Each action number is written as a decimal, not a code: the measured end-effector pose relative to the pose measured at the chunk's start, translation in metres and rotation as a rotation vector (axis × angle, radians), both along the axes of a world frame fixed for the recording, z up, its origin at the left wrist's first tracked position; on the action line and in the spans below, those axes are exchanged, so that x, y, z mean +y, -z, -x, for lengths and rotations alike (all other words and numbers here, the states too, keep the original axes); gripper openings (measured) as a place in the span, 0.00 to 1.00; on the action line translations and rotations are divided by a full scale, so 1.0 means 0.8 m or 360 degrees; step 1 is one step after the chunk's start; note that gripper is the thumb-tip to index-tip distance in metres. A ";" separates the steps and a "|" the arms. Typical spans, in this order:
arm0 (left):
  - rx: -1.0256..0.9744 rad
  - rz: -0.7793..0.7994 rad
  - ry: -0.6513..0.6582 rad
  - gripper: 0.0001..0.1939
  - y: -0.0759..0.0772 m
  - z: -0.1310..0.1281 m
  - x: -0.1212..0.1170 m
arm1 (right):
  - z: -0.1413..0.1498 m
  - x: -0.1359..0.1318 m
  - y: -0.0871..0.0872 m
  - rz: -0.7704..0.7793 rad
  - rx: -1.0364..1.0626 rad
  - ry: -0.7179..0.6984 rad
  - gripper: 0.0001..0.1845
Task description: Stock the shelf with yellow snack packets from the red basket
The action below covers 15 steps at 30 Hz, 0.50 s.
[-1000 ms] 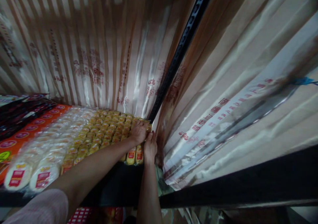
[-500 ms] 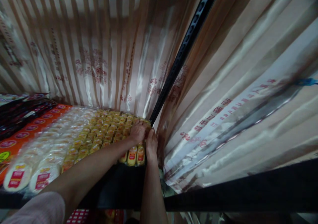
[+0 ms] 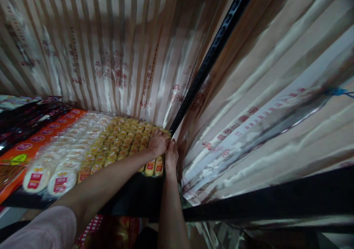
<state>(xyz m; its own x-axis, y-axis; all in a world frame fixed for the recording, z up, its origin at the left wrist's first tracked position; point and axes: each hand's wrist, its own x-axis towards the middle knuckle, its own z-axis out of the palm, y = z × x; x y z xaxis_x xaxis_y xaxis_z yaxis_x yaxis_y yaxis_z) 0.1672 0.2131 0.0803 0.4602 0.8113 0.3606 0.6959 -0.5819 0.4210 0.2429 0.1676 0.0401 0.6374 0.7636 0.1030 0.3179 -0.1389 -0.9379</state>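
Rows of small yellow-wrapped snack packets [image 3: 124,134] stand packed at the right end of a black shelf [image 3: 129,193]. My left hand [image 3: 159,143] lies over the back right corner of these packets, fingers curled down onto them. Close beside it, my right hand [image 3: 172,153] is along the outer side of the last row, fingers held together and pointing away from me. The fingertips of both hands nearly meet beside a metal post. Whatever sits between them is hidden by the fingers.
Left of the yellow packets stand clear-wrapped round white cakes [image 3: 62,181], an orange bag [image 3: 33,138] and dark packages [image 3: 27,120]. A slotted black post [image 3: 210,57] rises at the shelf corner. Printed plastic sheeting [image 3: 118,39] hangs behind and to the right. A red-and-white basket [image 3: 92,225] is below.
The view has shifted slightly, so the goods sit a little higher and further right. Both hands stay at the same corner of the yellow packets, with little visible change.
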 end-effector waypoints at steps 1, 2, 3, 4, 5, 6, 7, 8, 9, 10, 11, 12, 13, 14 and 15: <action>-0.0073 -0.0007 0.0004 0.13 -0.002 0.005 -0.009 | 0.002 -0.005 -0.003 -0.0016 -0.0022 0.0049 0.35; -0.0150 -0.0011 0.0018 0.13 -0.003 0.012 -0.021 | 0.005 -0.012 -0.006 -0.0046 -0.0043 0.0104 0.34; -0.0237 -0.0009 0.0044 0.13 -0.003 0.022 -0.036 | 0.008 -0.020 -0.010 -0.0100 -0.0051 0.0154 0.33; -0.0331 -0.0001 0.0091 0.13 -0.002 0.033 -0.053 | 0.014 -0.029 -0.013 -0.0183 -0.0033 0.0193 0.31; -0.0428 0.0018 0.0149 0.13 0.002 0.047 -0.072 | 0.022 -0.040 -0.016 -0.0293 0.0021 0.0211 0.30; -0.0524 0.0047 0.0219 0.14 0.007 0.064 -0.094 | 0.032 -0.053 -0.019 -0.0414 0.0101 0.0204 0.29; -0.0608 0.0073 0.0310 0.14 0.015 0.082 -0.118 | 0.045 -0.068 -0.021 -0.0538 0.0194 0.0191 0.28; -0.0672 0.0113 0.0390 0.15 0.024 0.102 -0.143 | 0.061 -0.085 -0.021 -0.0642 0.0271 0.0170 0.26; -0.0725 0.0165 0.0437 0.15 0.037 0.123 -0.170 | 0.078 -0.104 -0.020 -0.0719 0.0321 0.0146 0.24; -0.0768 0.0250 0.0431 0.15 0.052 0.144 -0.197 | 0.097 -0.124 -0.017 -0.0763 0.0336 0.0145 0.22; -0.0817 0.0365 0.0348 0.15 0.068 0.165 -0.223 | 0.118 -0.145 -0.012 -0.0766 0.0328 0.0153 0.19; -0.0813 0.0526 0.0238 0.15 0.087 0.186 -0.248 | 0.139 -0.166 -0.003 -0.0742 0.0330 0.0125 0.17; -0.0755 0.0698 0.0133 0.14 0.107 0.206 -0.271 | 0.160 -0.186 0.008 -0.0677 0.0334 0.0041 0.16; -0.0697 0.0844 0.0074 0.13 0.127 0.226 -0.291 | 0.181 -0.204 0.023 -0.0572 0.0347 -0.0090 0.16; -0.0648 0.0986 -0.0031 0.12 0.147 0.243 -0.307 | 0.201 -0.219 0.039 -0.0426 0.0343 -0.0225 0.16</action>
<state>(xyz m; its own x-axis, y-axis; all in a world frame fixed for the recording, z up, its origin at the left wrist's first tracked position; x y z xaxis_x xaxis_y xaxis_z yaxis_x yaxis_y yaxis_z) -0.0275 -0.0328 -0.0372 0.3715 0.9281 -0.0268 0.4223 -0.1432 0.8951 0.0819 -0.0074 0.0091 0.5564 0.8098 0.1858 0.1078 0.1514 -0.9826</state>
